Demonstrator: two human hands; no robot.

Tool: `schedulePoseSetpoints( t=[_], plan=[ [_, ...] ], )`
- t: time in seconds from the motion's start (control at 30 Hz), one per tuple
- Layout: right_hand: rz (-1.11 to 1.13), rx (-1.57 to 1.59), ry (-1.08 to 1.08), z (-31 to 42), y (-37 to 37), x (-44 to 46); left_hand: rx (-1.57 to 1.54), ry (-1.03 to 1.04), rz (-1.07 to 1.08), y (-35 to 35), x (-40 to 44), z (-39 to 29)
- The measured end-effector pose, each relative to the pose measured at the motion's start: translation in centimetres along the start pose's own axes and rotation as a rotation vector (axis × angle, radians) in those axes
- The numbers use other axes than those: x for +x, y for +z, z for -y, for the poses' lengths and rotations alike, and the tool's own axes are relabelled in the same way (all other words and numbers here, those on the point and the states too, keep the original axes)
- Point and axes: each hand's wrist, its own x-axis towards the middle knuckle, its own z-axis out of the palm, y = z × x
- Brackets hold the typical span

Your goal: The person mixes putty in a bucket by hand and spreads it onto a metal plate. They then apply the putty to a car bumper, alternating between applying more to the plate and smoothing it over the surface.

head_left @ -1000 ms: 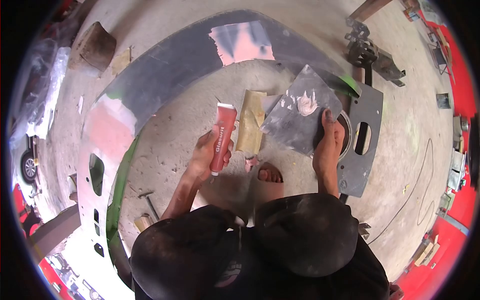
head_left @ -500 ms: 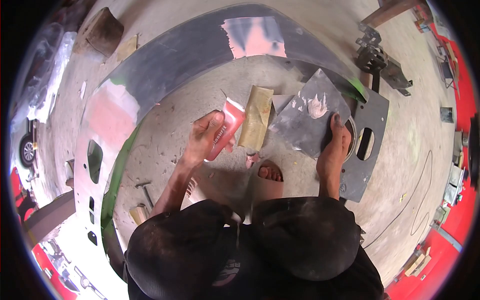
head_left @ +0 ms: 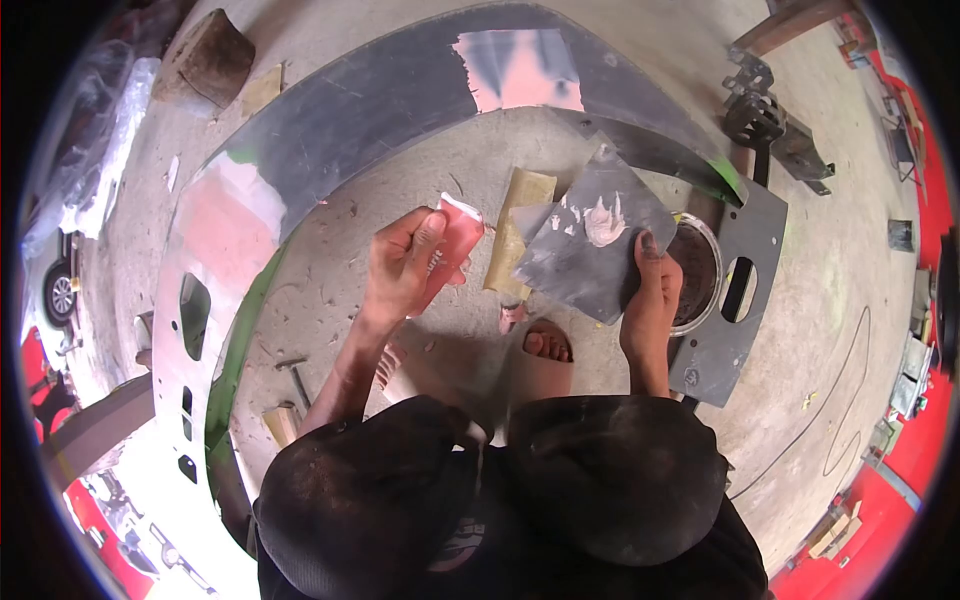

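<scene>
My left hand (head_left: pixel 402 262) is closed on a red spreader (head_left: pixel 447 250) with white lettering and a whitish upper edge, thumb on its face. A square dark-grey mixing board (head_left: pixel 583 262) is gripped at its right corner by my right hand (head_left: pixel 655 295), thumb on top and fingers mostly hidden underneath. On the board lie a dab of pale pink filler (head_left: pixel 604 222) and several small smears. The spreader is held to the left of the board, apart from it. Behind the board's left edge, a yellowish folded sheet of paper (head_left: pixel 510 265) lies on the floor.
A curved grey car bumper (head_left: pixel 380 95) with pink filled patches (head_left: pixel 525 75) arches around me. A round tin (head_left: pixel 700 275) stands beside my right hand. A hammer (head_left: pixel 292 380) lies at lower left, a metal bracket (head_left: pixel 755 120) at upper right, and a wooden block (head_left: pixel 205 60) at upper left.
The mixing board has shifted left with my right hand, uncovering more of the tin. My left hand has moved slightly left and up, and the spreader's lettering is now mostly covered.
</scene>
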Motion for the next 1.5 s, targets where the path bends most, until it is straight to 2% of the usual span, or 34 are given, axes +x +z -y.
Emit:
schedulePoseSetpoints(
  t=[0.07, 0.27, 0.37, 0.47, 0.57, 0.6, 0.7, 0.83, 1.03, 1.33, 1.5],
  plan=[
    [0.021, -0.034, 0.0, -0.1, 0.2, -0.1, 0.059, 0.009, -0.019, 0.1, -0.2, -0.4],
    [0.052, -0.136, 0.005, 0.2, 0.8, -0.5, -0.178, -0.278, 0.066, -1.5, -0.1, -1.5],
    [0.031, -0.148, 0.029, 0.0, 0.8, -0.4, -0.087, -0.232, 0.193, -2.2, -0.3, -0.9],
    [0.051, -0.153, 0.035, -0.3, 0.3, -0.4, -0.3, -0.306, 0.266, -2.6, 0.2, -0.4],
    [0.043, -0.143, 0.033, -0.3, 0.1, -0.3, -0.672, -0.456, 0.117, -2.1, 1.0, 0.7],
    [0.035, -0.134, 0.028, -0.3, 0.1, -0.3, -0.707, -0.53, 0.054, -1.3, 1.0, 0.2],
    [0.017, -0.101, 0.007, -0.4, 0.0, -0.1, -0.652, -0.614, 0.162, -1.5, 0.2, 3.4],
    [0.009, -0.09, 0.002, -0.1, -0.4, -0.1, -0.605, -0.554, 0.093, -0.5, -0.7, 4.1],
    [0.0, -0.081, -0.01, -0.4, -0.3, 0.3, -0.468, -0.455, 0.106, 0.3, -1.2, 3.5],
    [0.011, -0.076, -0.005, 0.1, -0.5, 0.3, -0.381, -0.477, 0.094, 0.4, -1.1, 2.5],
    [0.001, -0.079, -0.019, -0.1, -0.6, 0.3, -0.282, -0.408, 0.077, 0.5, -1.3, 2.7]
  ],
)
